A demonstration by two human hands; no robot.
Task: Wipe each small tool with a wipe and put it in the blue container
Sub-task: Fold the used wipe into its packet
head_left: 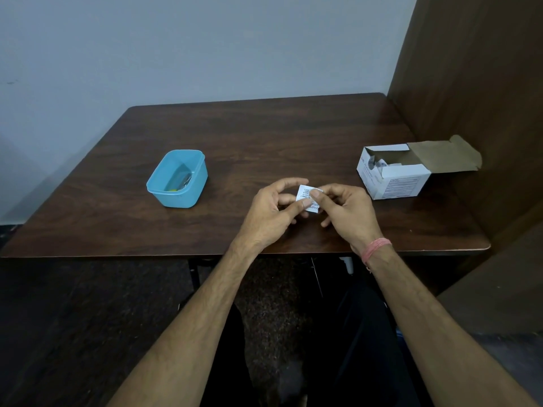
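Item: wipe sachet (308,198), white, printed, sealed as far as I can tell; pinched between my left hand (271,212) and right hand (348,210), each grip closed on an edge, above the bench (264,136). Blue container (176,179) to my left, small items inside. Open box (393,174) to my right. Step, I judge: opening the sachet. Next: tear it, draw out the wipe.
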